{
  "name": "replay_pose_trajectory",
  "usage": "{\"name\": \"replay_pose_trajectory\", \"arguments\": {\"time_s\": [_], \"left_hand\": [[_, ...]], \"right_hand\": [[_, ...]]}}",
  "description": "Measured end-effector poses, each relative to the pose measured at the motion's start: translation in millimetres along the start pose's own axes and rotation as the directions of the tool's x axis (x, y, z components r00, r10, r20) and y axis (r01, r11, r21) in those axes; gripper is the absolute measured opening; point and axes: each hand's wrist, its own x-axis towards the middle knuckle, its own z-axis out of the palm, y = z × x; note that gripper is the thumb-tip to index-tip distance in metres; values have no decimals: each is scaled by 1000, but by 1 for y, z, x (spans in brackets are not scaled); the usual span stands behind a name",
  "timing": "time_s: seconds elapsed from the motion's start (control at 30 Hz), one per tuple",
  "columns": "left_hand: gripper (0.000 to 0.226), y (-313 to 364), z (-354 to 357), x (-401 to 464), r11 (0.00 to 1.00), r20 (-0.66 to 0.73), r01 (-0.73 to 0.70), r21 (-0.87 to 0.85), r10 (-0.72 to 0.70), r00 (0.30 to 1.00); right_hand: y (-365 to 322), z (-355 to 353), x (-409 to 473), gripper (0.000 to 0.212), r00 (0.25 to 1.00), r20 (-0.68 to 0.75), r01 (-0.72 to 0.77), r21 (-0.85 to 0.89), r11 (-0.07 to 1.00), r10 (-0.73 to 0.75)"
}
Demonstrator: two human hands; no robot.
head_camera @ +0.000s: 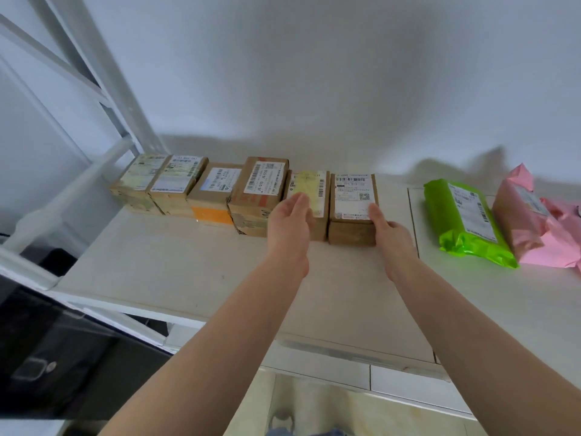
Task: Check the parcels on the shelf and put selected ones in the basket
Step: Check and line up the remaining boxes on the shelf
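Several brown cardboard parcels stand in a row at the back of a pale shelf (176,265). The rightmost box (353,202) carries a white label with a QR code; beside it on the left is a box with a yellowed label (309,187). My left hand (290,226) is open with fingers together, in front of the yellowed-label box. My right hand (391,236) rests against the right front corner of the rightmost box, fingers along its side. Neither hand has lifted anything. No basket is in view.
A green plastic mailer (465,218) and a pink mailer (531,225) lie on the shelf to the right. White shelf uprights (103,80) rise at the left. A dark object (63,350) sits below left of the shelf edge. A white wall is behind.
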Motion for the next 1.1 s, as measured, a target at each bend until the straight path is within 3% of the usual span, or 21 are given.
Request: {"name": "replay_pose_trajectory", "arguments": {"time_s": [0.1, 0.2, 0.27, 0.37, 0.53, 0.67, 0.77, 1.1], "left_hand": [[22, 36, -49, 33, 981, -152, -188, 48, 193, 969], [33, 77, -121, 85, 907, -401, -326, 268, 413, 818], [48, 94, -166, 123, 881, -514, -263, 393, 448, 731], [79, 99, -208, 163, 903, -586, -77, 423, 337, 737], [103, 88, -221, 190, 896, -528, 1, 444, 261, 808], [81, 86, -223, 206, 745, -377, 0, 667, 338, 862], [70, 80, -226, 212, 702, -299, -27, 711, 337, 893], [67, 52, -190, 196, 682, -271, -112, 723, 429, 862]], "right_hand": [[3, 2, 5, 96, 999, -32, 28, -17, 999, -29], [-1, 9, 7, 85, 996, -19, 83, 128, 988, -82], [-1, 13, 9, 74, 996, -20, 92, 188, 978, -89], [2, 20, 9, 75, 994, -57, 103, 231, 967, -92], [3, 31, 7, 58, 980, -148, 166, 261, 951, -130], [-1, 34, 3, 50, 971, -179, 200, 268, 942, -156], [-4, 35, -1, 47, 971, -176, 208, 287, 935, -163], [-4, 6, 1, 37, 968, -201, 213, 354, 911, -149]]}}
